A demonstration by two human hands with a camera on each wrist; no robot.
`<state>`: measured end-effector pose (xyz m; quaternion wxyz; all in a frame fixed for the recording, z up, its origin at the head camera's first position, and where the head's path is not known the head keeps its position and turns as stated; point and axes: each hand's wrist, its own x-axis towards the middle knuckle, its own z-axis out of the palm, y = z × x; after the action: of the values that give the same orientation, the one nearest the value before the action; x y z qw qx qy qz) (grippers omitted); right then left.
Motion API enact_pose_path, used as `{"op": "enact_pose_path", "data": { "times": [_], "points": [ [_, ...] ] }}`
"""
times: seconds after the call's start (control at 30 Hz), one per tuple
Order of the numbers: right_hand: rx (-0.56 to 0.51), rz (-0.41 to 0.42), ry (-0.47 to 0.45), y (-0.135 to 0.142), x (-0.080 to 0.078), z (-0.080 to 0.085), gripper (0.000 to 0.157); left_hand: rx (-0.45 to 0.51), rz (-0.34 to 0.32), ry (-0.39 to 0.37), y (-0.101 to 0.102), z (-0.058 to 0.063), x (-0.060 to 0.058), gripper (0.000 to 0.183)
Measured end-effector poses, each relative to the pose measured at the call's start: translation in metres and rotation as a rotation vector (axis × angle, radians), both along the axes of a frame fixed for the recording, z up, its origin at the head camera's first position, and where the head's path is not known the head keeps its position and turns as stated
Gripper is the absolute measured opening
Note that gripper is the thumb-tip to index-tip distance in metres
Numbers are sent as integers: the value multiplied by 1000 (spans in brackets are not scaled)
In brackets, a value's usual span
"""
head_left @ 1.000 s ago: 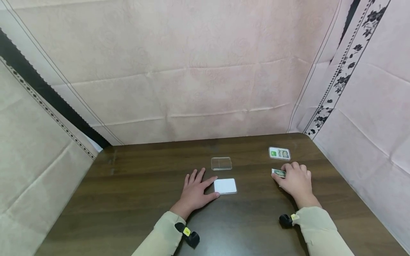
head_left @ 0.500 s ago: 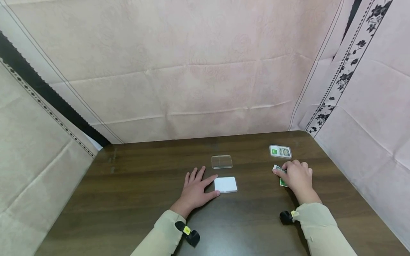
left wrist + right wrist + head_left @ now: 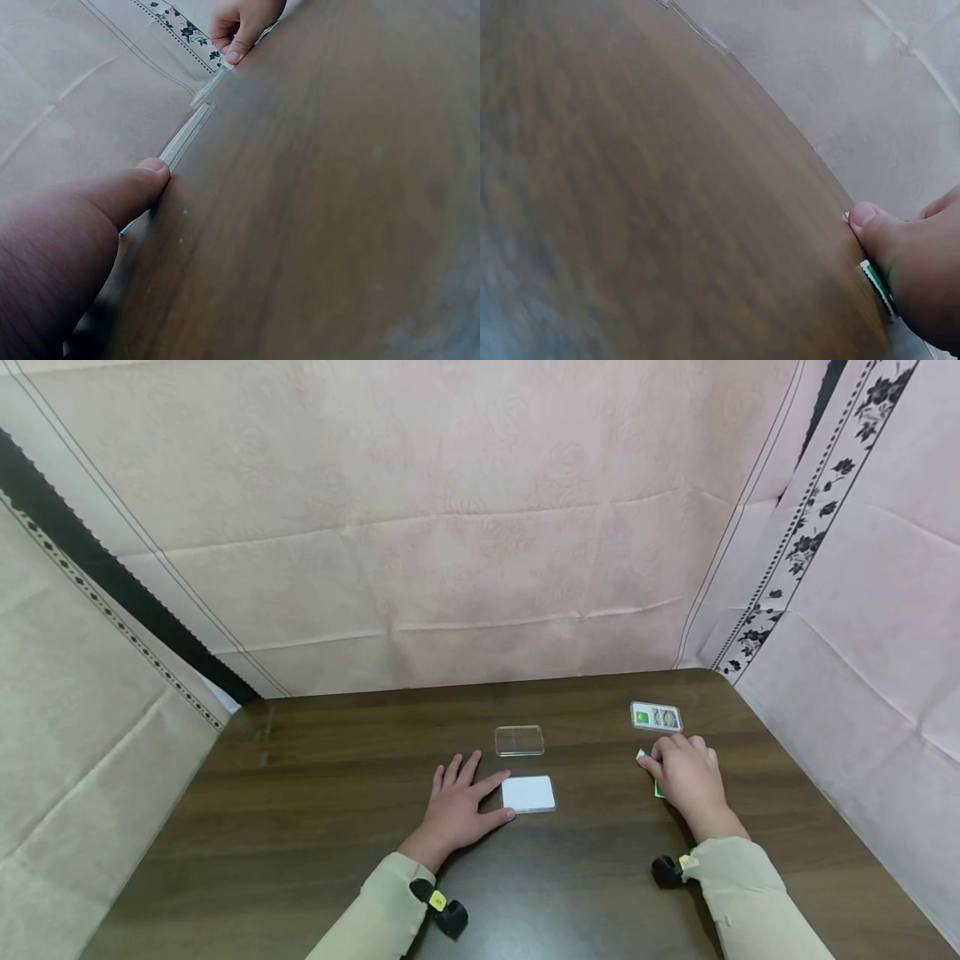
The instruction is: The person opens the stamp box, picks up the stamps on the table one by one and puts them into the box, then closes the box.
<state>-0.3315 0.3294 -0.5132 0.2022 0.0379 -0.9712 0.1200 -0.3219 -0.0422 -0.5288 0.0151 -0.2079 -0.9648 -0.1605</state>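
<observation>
My left hand [image 3: 455, 814] lies on the table with its fingers spread. Its thumb and index fingertips touch the left corners of a white rectangular insert in a clear, thin case [image 3: 529, 794]; the left wrist view has the thumb against the case's edge. Farther right, my right hand [image 3: 692, 781] pinches a small white-edged printed stamp [image 3: 641, 754], mostly hidden under the fingers. A green stamp [image 3: 877, 289] with a toothed white edge shows below that thumb in the right wrist view. Beyond the right hand sits a clear case holding printed stamps [image 3: 656, 717].
A clear plastic lid or case piece [image 3: 519, 741] lies behind the white insert. The dark wood table [image 3: 360, 760] ends at a pale cloth [image 3: 465, 527] hanging behind it, with more cloth on both sides. Each sleeve carries a small black wrist device [image 3: 452, 919].
My right hand's fingers have shifted over the stamp, covering more of it and turning it. The green one beneath has come into view. My left hand stays put.
</observation>
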Motion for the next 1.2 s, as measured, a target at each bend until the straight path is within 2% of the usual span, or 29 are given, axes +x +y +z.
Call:
{"op": "enact_pose_path", "data": {
  "times": [0.17, 0.33, 0.4, 0.53, 0.67, 0.77, 0.97, 1.07, 1.2],
  "points": [
    [33, 28, 43, -1, -1, -1, 23, -1, 2, 0, 1, 0, -1, 67],
    [15, 33, 29, -2, -3, -1, 22, 6, 5, -2, 1, 0, 0, 67],
    [3, 24, 13, -1, -3, 0, 25, 12, 5, -4, 1, 0, 0, 67],
    [11, 8, -75, 0, -3, 5, 38, 13, 4, -7, 1, -1, 0, 66],
    [17, -12, -205, -2, -4, 15, 35, 15, 1, 2, 1, 0, 0, 66],
    [13, -22, -262, -6, -6, 22, 28, 18, -4, 13, 1, 0, 0, 66],
    [0, -34, -308, -14, -8, 28, 20, 11, -1, 18, 0, 0, -1, 66],
    [10, -25, -316, -17, -7, 28, 22, 12, -2, 16, 0, 0, -1, 66],
    [48, 33, -307, -18, -6, 28, 30, 17, -4, 18, 0, 0, 0, 65]
  ]
}}
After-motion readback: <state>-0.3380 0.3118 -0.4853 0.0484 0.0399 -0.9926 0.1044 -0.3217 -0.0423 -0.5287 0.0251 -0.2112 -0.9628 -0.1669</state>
